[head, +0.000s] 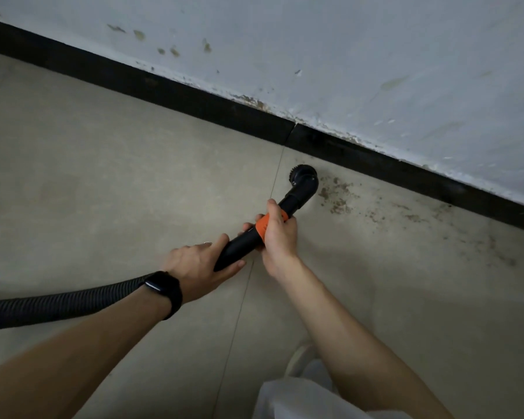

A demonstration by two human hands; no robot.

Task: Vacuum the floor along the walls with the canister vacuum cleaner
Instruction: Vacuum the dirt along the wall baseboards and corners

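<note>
A black vacuum tube point(242, 246) with an orange collar point(262, 226) ends in a round brush nozzle point(303, 179) set on the beige tiled floor close to the black skirting board point(360, 152). My right hand point(277, 234) grips the tube at the orange collar. My left hand point(200, 267), with a black watch on the wrist, holds the tube's rear end from below. The ribbed black hose point(58, 303) runs off to the left edge. Brown dirt point(336, 195) lies scattered on the floor just right of the nozzle. The canister is out of view.
A stained pale wall point(345, 55) rises above the skirting, slanting from upper left to lower right. More dirt specks point(436, 219) trail along the skirting to the right. My white-clad leg and shoe point(303, 373) show at the bottom.
</note>
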